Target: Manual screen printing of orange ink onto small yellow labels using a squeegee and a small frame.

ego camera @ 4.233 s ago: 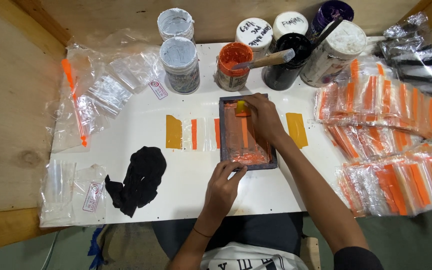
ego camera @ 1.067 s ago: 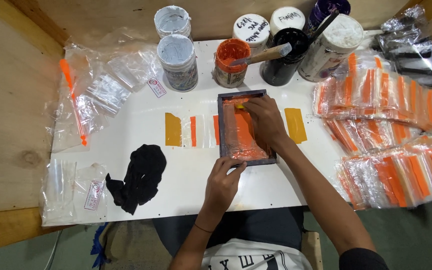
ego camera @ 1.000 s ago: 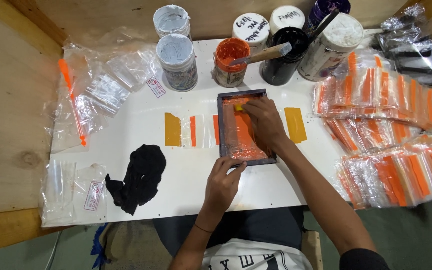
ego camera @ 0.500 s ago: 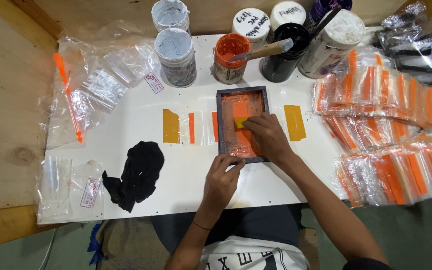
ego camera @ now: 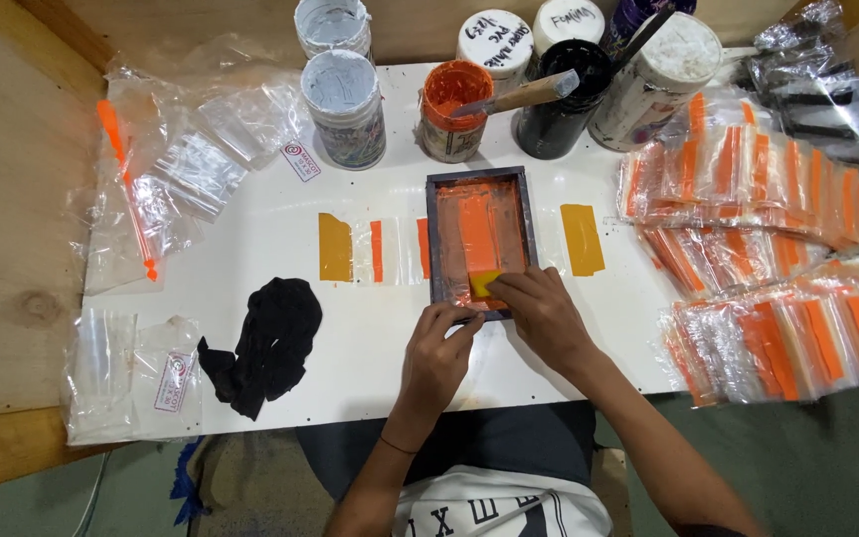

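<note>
Yellow squeegee (ego camera: 486, 283) lower in frame (ego camera: 436, 239)

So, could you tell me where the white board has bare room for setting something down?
Bare patches: between the black cloth and the left hand, and between the jars and the mustard strip. The right edge is crowded with printed bags.

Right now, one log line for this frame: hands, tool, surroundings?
left hand: steadying near edge of screen frame | right hand: holding yellow squeegee at frame's near end | orange ink jar behind | black rag left
</note>
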